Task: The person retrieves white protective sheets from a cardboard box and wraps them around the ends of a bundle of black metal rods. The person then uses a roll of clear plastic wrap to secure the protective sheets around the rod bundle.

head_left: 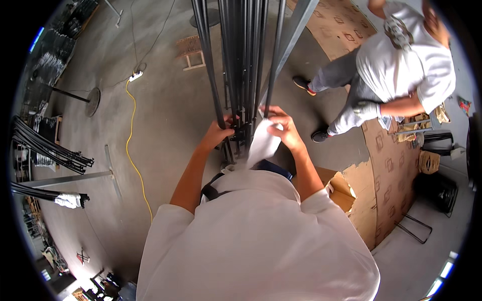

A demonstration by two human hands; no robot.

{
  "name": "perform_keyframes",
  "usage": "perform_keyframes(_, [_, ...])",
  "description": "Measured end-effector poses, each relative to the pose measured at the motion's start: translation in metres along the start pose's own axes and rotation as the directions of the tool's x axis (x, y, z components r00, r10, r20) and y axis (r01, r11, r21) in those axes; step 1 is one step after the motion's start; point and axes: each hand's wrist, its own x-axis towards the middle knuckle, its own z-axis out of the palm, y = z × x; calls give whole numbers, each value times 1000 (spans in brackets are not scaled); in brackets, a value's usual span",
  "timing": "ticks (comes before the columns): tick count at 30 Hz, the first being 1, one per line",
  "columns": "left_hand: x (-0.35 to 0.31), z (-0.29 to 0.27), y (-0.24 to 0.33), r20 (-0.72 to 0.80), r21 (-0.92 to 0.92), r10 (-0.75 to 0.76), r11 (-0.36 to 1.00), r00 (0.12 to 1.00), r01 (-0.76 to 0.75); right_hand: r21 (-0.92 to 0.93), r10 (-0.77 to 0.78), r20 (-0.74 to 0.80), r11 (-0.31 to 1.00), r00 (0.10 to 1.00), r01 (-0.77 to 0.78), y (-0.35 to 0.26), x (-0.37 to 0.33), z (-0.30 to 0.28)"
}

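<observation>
In front of me a bundle of long black metal tubes [242, 55] runs away from my body. My left hand [217, 134] is closed around one black tube [213, 75] at the left side of the bundle, near its end. To the right of the bundle, my right hand [286, 129] pinches a white cloth [264, 141], which hangs down toward my waist. The cloth is partly blurred, so I cannot tell whether it is fabric or paper. Fingers of my right hand also lie against another black tube [275, 60]. The tubes' lower ends are partly hidden by my hands and shirt.
A person [391, 65] in a white shirt and glove stands at the right. Near my right elbow sits an open cardboard box [341, 190]. A yellow cable [129, 145] crosses the floor to a power strip [135, 76]. More black tubes [50, 148] stick out from the left.
</observation>
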Motion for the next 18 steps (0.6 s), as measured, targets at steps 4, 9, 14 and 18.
perform_keyframes(4, [-8, -4, 0, -12, -63, 3, 998, 1000, -4, -659, 37, 198, 744, 980, 105, -43, -4, 8])
perform_keyframes(9, [-17, -21, -8, 115, -170, -7, 985, 993, 27, -865, 310, 304, 485, 901, 125, -95, -13, 37])
perform_keyframes(14, [-22, -27, 14, 223, -205, -123, 964, 967, 169, -723, 275, 591, 597, 758, 347, -80, 3, 80])
perform_keyframes(18, [-28, -35, 16, 207, -74, -141, 984, 968, 159, -777, 244, 624, 298, 742, 555, -35, 22, 93])
